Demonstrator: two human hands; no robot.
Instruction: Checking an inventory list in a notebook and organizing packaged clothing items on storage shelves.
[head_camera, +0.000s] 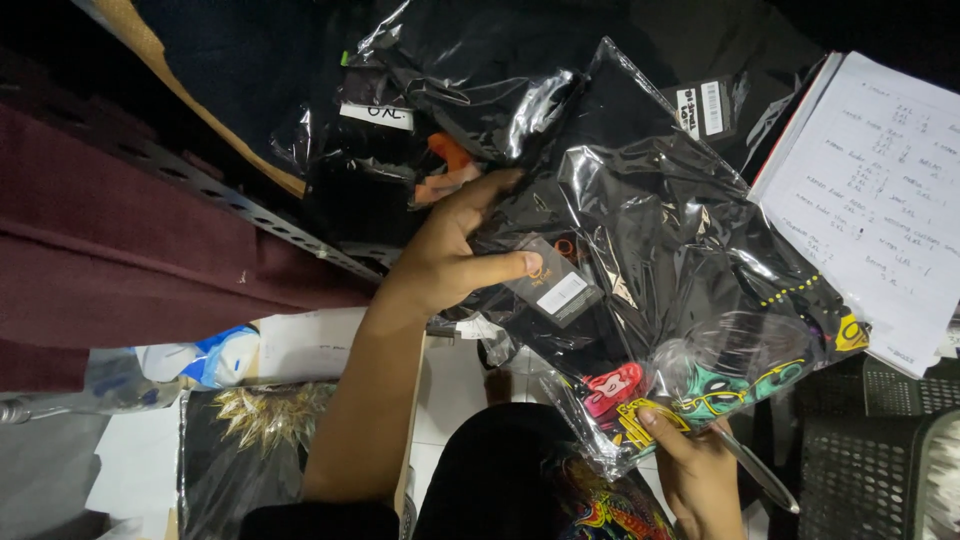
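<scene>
At the far left a perforated metal rail (230, 205) runs diagonally beside dark red cloth (110, 250), leaving little free room there. The left hand (450, 250) lies on the clear plastic bag with a black printed garment (660, 260), fingers spread, thumb pressing a small black tag (553, 285). The bag fills the middle and its right edge overlaps a handwritten sheet (880, 190). The right hand (695, 465) pinches the bag's lower edge and also holds a pen (755, 465).
</scene>
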